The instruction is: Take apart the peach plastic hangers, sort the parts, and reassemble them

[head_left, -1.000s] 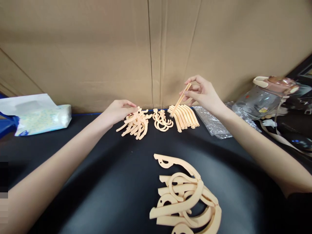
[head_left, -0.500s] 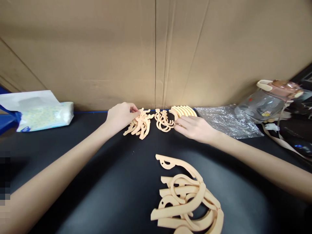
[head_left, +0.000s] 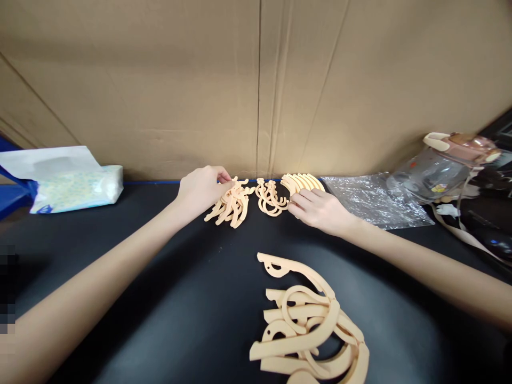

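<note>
In the head view, my left hand (head_left: 203, 188) reaches to a loose pile of beige plastic hanger arms (head_left: 235, 205), thumb and finger pinched on one at its upper left. Across from it, my right hand (head_left: 318, 210) has its fingers curled down between a small group of beige hanger hooks (head_left: 272, 200) and a neat row of curved hanger arms (head_left: 306, 181). Its fingertips are partly hidden, so what they hold cannot be made out. Closer to me lies a heap of assembled beige folding hangers (head_left: 312, 320), overlapping one another.
A tissue pack (head_left: 76, 189) lies at the left. To the right are a crumpled clear plastic bag (head_left: 376, 200) and a transparent water bottle (head_left: 440, 168) with a brown lid and strap. Cardboard (head_left: 180, 90) stands behind the black tabletop (head_left: 172, 314).
The whole view has shifted slightly. My right hand has edged a little to the right, away from the hooks. My left hand stays at the pile.
</note>
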Tool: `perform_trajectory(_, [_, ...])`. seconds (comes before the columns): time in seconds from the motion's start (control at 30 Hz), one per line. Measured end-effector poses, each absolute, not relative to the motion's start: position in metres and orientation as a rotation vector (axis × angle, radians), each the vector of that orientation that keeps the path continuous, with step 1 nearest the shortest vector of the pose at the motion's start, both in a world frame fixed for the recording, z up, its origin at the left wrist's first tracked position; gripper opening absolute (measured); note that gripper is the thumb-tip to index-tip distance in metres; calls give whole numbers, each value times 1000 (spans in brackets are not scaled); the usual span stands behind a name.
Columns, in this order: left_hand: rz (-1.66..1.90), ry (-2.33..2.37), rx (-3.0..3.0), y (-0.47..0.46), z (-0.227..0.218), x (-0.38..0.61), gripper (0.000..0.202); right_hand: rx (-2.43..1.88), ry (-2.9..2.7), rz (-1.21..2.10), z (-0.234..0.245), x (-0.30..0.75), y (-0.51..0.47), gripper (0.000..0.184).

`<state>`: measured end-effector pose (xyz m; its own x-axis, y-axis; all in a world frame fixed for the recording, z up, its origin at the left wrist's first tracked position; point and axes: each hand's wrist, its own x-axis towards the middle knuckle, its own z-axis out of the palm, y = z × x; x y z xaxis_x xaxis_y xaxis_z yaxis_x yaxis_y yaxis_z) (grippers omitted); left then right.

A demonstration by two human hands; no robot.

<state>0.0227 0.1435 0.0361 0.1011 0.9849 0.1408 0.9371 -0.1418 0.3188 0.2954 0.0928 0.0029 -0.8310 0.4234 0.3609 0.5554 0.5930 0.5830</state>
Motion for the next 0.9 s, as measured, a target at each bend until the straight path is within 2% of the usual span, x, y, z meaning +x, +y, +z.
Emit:
perform_trajectory(0.2, [471, 1945, 2220, 141, 38, 25, 28, -884, -2644, -955, -1, 300, 94, 19])
perform_trajectory(0.4, [455, 1948, 2226, 138, 40, 28, 31, -908, -2727, -743, -1, 305, 93, 21])
perform_trajectory(0.63, [452, 1930, 2235, 136, 41, 29, 35, -922, -2722, -686, 0, 309, 89, 20])
perform_trajectory(0.9, [446, 1841, 2254, 130, 48, 35, 37, -918, -2652, -763, 4, 308, 80, 22])
